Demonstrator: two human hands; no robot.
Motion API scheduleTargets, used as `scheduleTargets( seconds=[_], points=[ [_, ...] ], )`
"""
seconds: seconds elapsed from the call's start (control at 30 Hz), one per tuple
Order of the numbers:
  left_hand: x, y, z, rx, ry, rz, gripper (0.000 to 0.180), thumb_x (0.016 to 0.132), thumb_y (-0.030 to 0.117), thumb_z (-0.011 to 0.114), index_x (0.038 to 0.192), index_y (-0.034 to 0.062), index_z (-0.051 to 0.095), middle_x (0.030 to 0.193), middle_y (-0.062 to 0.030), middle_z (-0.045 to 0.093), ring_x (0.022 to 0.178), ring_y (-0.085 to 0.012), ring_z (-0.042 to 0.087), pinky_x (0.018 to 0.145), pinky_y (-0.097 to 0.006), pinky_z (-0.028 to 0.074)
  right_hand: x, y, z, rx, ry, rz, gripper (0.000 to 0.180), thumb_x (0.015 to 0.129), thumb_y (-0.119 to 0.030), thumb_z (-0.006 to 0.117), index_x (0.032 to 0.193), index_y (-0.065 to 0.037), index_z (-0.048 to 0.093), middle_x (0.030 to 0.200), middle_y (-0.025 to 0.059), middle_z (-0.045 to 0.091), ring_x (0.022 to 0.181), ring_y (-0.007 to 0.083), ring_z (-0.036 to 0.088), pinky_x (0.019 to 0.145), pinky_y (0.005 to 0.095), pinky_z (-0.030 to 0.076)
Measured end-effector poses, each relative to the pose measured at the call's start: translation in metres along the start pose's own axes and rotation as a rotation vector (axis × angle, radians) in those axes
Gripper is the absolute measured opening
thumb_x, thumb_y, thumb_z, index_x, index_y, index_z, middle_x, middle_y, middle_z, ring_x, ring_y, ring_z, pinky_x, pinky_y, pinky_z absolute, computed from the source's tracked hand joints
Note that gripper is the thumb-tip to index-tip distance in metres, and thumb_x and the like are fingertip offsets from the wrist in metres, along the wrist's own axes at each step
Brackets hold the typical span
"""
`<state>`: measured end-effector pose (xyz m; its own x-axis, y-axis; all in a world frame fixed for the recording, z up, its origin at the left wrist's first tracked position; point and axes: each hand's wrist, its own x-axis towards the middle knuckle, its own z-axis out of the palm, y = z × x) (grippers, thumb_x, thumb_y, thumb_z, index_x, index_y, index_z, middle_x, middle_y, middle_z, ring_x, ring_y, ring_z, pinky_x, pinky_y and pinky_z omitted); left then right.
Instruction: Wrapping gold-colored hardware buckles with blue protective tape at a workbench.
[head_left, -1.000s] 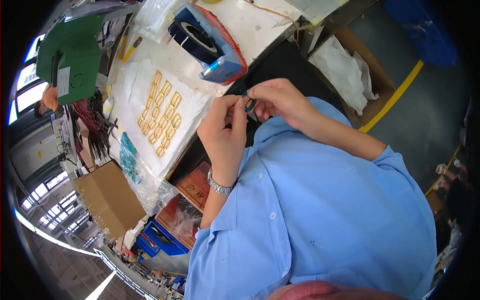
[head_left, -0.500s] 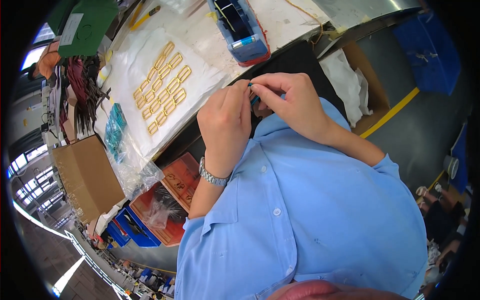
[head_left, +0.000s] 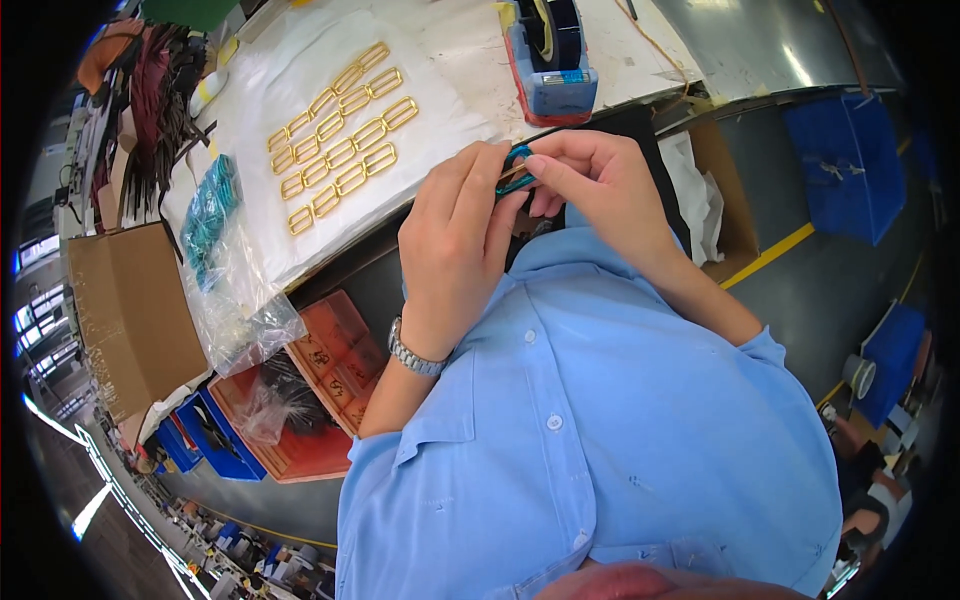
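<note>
Between the fingertips of both hands is a small slide buckle [head_left: 513, 182], teal around its frame with a gold-looking bar across it. My left hand [head_left: 452, 222] pinches its left side, the fingers closed. From the other side my right hand [head_left: 605, 190] grips it with thumb and fingers, which cover part of it. Ahead and to the left, gold slide buckles [head_left: 341, 154] lie flat in several slanting rows on a white sheet [head_left: 420, 70]. Left of them sits a clear bag of teal pieces [head_left: 212, 215].
A blue tape dispenser [head_left: 560, 92] stands near the table's front edge, beyond my hands. At the left are a cardboard box [head_left: 135, 315], dark strips [head_left: 160, 95] and a red bin [head_left: 325, 360]. A blue bin [head_left: 850, 170] is at the far right.
My view has shifted, so the table lies differently in it. My fingers have moved apart slightly, and more of the teal buckle between them shows.
</note>
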<state>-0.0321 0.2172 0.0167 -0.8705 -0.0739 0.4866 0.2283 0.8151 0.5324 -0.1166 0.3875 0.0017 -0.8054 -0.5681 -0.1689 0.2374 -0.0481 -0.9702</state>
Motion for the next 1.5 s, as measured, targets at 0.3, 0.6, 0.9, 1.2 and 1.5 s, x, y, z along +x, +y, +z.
scheduleTargets(
  seconds=[0.3, 0.6, 0.9, 1.2, 1.5],
  points=[
    [0.002, -0.01, -0.022, 0.063, -0.12, -0.002, 0.041, 0.087, 0.007, 0.082, 0.127, 0.0042, 0.071, 0.106, -0.0134, 0.076, 0.093, -0.0298, 0.074, 0.081, -0.038, 0.059, 0.003, 0.012, 0.002, 0.098, -0.082, 0.113, 0.028, 0.107, -0.022, 0.068, 0.126, -0.002, 0.073, 0.087, 0.0025, 0.076, 0.071, 0.0051, 0.066, 0.06, 0.0217, 0.054],
    [0.039, -0.073, -0.014, 0.059, -0.026, -0.078, 0.034, 0.086, 0.009, 0.084, 0.119, 0.0055, 0.076, 0.112, -0.0127, 0.07, 0.102, -0.0304, 0.066, 0.087, -0.041, 0.053, 0.013, 0.038, 0.012, -0.485, -0.213, -0.154, 0.053, 0.099, -0.003, 0.067, 0.151, -0.01, 0.059, 0.099, 0.0039, 0.07, 0.081, 0.0107, 0.066, 0.075, 0.0269, 0.056],
    [0.037, -0.08, 0.01, 0.19, -0.167, -0.024, 0.035, 0.088, 0.011, 0.08, 0.122, 0.0075, 0.076, 0.112, -0.0131, 0.069, 0.102, -0.0328, 0.063, 0.089, -0.042, 0.053, 0.005, 0.046, 0.003, -0.357, -0.205, -0.102, 0.048, 0.097, -0.001, 0.068, 0.144, -0.001, 0.062, 0.124, 0.0112, 0.073, 0.093, 0.0136, 0.072, 0.081, 0.0296, 0.06],
    [0.038, -0.095, -0.052, 0.369, -0.123, -0.088, 0.008, 0.094, 0.008, 0.074, 0.098, 0.0021, 0.074, 0.086, -0.0109, 0.072, 0.073, -0.0258, 0.066, 0.071, -0.038, 0.055, -0.01, 0.031, -0.013, -0.291, -0.197, -0.018, 0.024, 0.1, -0.005, 0.068, 0.123, 0.002, 0.074, 0.107, 0.0108, 0.079, 0.094, 0.0135, 0.075, 0.084, 0.0269, 0.059],
    [0.03, -0.095, -0.064, 0.54, -0.426, 0.057, 0.015, 0.091, 0.004, 0.069, 0.106, 0.0042, 0.066, 0.095, -0.0138, 0.068, 0.094, -0.034, 0.065, 0.081, -0.046, 0.054, -0.003, -0.017, -0.041, -0.023, 0.204, -0.266, 0.014, 0.104, -0.01, 0.067, 0.111, 0.002, 0.073, 0.098, 0.0022, 0.072, 0.083, 0.0065, 0.064, 0.075, 0.0223, 0.053]
  ],
)
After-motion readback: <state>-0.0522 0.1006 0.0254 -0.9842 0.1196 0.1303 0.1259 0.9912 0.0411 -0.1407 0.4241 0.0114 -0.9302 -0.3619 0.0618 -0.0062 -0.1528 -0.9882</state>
